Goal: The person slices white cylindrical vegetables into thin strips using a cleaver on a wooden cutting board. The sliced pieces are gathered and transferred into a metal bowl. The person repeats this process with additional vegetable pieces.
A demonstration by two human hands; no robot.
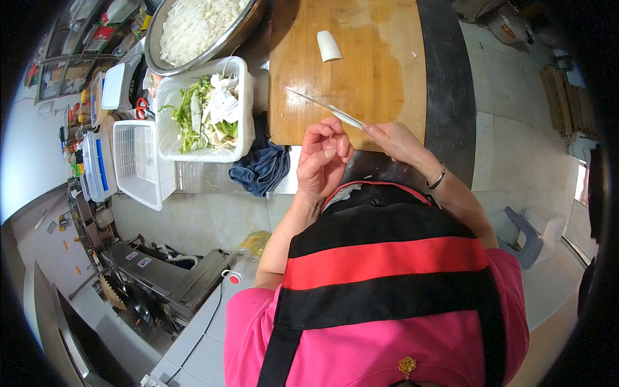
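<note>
My right hand (396, 140) is closed on the handle end of a kitchen knife (319, 102), its blade pointing up and left over the wooden cutting board (353, 87). Beside it, at the board's near edge, my left hand (325, 157) is raised palm up with curled fingers. A small thin brownish bit shows between those fingers; whether they grip it, I cannot tell. Farther up the board lies a thick piece of peeled white vegetable, perhaps radish (329, 47), apart from both hands. A tiny white scrap (414, 54) rests near the board's right side.
Left of the board stand a metal bowl (181, 67) of cut white strips and a white bin (203, 157) holding leafy green trimmings and crumpled white material. A dark blue cloth (261, 167) lies by the board's corner. Farther left are an upright-walled white basket (138, 159) and red-handled scissors (141, 108).
</note>
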